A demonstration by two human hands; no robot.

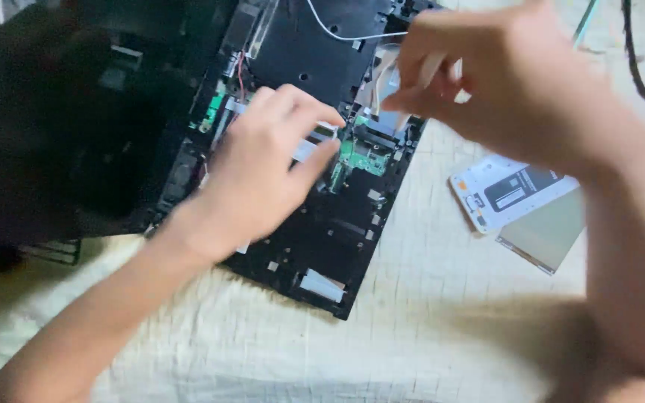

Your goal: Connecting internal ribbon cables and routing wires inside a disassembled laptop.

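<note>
Opened laptop chassis [322,224] lies flat on the pale cloth [412,328], internals up, so both hands can get at the small green board [363,157]. Left hand [263,172] pinches a flat ribbon cable [315,142] just left of that board; right hand [472,82], blurred, pinches another ribbon [386,82] just above it. White drive [509,190] sits aside, right of the chassis.
</note>
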